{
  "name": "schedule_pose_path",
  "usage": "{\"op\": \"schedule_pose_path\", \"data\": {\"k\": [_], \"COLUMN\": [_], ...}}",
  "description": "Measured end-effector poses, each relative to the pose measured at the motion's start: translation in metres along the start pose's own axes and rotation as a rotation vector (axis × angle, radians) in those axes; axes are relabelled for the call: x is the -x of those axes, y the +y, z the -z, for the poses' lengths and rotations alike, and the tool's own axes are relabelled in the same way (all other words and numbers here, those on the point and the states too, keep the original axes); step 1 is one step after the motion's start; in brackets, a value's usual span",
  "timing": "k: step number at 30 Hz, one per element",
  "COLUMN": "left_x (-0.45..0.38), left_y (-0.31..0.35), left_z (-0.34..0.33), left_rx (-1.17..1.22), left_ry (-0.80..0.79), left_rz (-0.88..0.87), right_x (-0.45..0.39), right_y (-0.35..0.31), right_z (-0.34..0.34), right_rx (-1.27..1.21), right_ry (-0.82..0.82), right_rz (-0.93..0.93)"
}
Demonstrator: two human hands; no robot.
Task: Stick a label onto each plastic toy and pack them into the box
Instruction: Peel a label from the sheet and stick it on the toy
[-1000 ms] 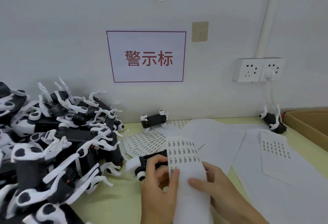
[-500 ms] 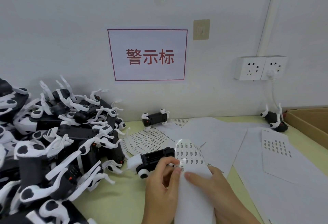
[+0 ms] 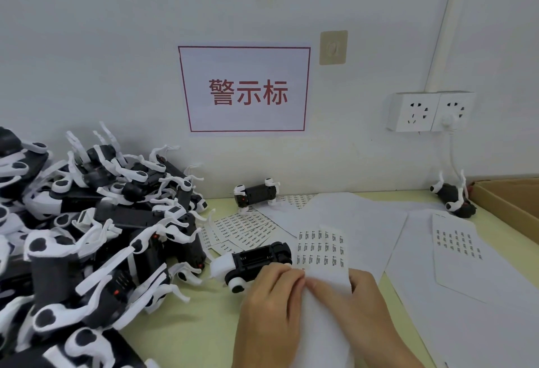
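Left grip [image 3: 272, 294] and right grip [image 3: 354, 297], fingertips together.

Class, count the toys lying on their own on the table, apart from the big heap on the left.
3: one toy in front of the hands, one below the wall sign, one beside the cardboard box. The heap may hide others.

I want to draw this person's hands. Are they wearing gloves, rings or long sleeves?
No gloves: the left hand and right hand are bare. I see no rings, watch or bracelets. The forearms are uncovered down to the picture's bottom edge, so no sleeves show. Nails look short and unpainted.
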State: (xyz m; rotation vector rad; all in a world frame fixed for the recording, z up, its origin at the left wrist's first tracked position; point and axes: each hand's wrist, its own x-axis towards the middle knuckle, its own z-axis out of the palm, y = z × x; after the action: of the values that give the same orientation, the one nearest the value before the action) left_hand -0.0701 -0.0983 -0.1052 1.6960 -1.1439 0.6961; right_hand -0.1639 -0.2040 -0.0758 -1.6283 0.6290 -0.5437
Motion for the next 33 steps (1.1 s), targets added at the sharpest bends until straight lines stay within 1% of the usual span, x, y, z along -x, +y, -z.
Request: {"op": "schedule_pose_path", "data": {"k": [3, 7, 13, 18, 23, 27, 31, 33], "left_x": [-0.0016, -0.0014, -0.0025, -0.0011, -0.0010, -0.0029, -0.0050, -0.0062], "left_y": [0.0001, -0.0012, -0.0018, 0.0010, 0.0002, -0.0011, -0.0051, -0.0060], "left_z": [0.0024, 0.0021, 0.0010, 0.0012, 0.0041, 0.0071, 0.0095, 0.0103], "left_rx": [0.048, 0.034, -0.043, 0.016, 0.138, 0.218, 0.250, 0.267], "left_ry": [-0.005, -0.006, -0.004, -0.017, -0.145, -0.190, -0.245, -0.262], "left_rz": [0.033, 0.023, -0.032, 0.105, 0.176, 0.296, 0.440, 0.474], "right_x": [0.0024, 0.0040, 0.0037, 0.0015, -0.0020, -0.0022, -0.0008, -0.0014], "right_y": [-0.0025, -0.0019, 0.0004, 0.0020, 0.0027, 0.0040, 0.0032, 0.0042], "right_z": [-0.0007, -0.0028, -0.0029, -0.0028, 0.0019, 0.0021, 0.0017, 0.0024], "right_rx": [0.052, 0.106, 0.162, 0.156, 0.112, 0.108, 0.178, 0.189], "right_ry": [-0.030, -0.016, -0.021, -0.023, -0.020, -0.001, -0.055, -0.040], "right_rz": [0.096, 0.163, 0.187, 0.131, 0.067, 0.075, 0.098, 0.084]}}
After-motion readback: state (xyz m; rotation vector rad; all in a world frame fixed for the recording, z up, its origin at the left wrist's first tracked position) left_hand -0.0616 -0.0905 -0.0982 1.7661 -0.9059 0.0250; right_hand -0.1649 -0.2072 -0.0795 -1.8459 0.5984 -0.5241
